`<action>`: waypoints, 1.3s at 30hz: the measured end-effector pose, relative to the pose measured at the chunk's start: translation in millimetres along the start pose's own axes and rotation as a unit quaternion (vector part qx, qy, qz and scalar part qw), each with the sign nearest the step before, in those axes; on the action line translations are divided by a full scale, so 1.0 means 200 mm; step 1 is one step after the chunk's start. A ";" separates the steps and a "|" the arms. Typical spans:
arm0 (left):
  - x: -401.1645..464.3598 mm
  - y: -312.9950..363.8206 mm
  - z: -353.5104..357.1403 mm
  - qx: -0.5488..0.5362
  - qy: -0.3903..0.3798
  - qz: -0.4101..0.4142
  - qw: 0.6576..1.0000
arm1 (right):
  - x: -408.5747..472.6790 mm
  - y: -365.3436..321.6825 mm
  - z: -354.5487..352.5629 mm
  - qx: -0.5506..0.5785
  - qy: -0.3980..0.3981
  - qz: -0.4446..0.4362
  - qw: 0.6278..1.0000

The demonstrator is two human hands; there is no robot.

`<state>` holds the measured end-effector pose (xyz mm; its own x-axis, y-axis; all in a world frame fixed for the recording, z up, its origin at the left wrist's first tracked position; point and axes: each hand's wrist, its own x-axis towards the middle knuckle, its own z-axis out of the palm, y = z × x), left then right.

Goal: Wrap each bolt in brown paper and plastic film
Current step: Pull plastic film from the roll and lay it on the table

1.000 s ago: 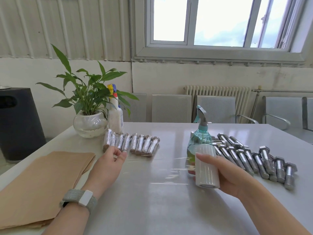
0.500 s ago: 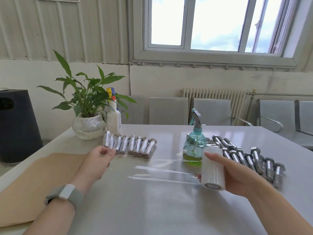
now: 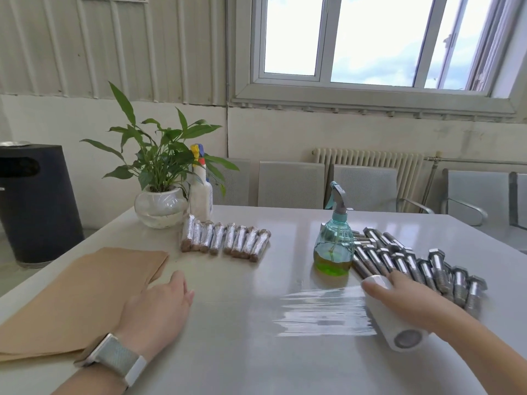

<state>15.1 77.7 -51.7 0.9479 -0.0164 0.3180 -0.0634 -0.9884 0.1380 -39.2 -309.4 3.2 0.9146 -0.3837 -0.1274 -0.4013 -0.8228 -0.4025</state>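
White tabletop [image 3: 228, 352] carries everything I work with: brown paper [image 3: 85, 292] stacked at my left, clear plastic film [image 3: 322, 312] pulled flat across the middle. My right hand [image 3: 405, 300] lies over the film roll [image 3: 396, 323], fingers curled round it; my left hand [image 3: 159, 306] presses the film's free end, fingers fairly straight. Eight or so wrapped bolts [image 3: 225, 240] sit finished beyond; a larger pile of bare bolts [image 3: 413, 266] waits at right, so I judge well under half done.

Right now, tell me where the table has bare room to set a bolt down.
Free: between the wrapped bolts and spray bottle; the near table edge between the forearms. Crowded: brown paper left, loose bolts right, film mid-right.
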 end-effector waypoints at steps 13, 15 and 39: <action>-0.02 0.02 0.05 0.002 0.042 -0.009 0.999 | 0.10 0.09 -0.03 -0.046 -0.014 -0.004 0.999; -0.02 0.02 0.04 -0.001 0.051 0.000 0.999 | 0.10 0.10 -0.02 -0.025 -0.012 -0.010 1.000; -0.03 0.03 0.00 -0.049 0.016 0.005 0.999 | 0.14 0.15 -0.01 -0.065 0.048 -0.005 0.997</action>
<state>9.2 71.3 -53.4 0.9368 -0.0190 0.3495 -0.1036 -0.9688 0.2252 -26.3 -346.2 -10.6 0.9120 -0.4087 -0.0335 -0.4010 -0.8717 -0.2818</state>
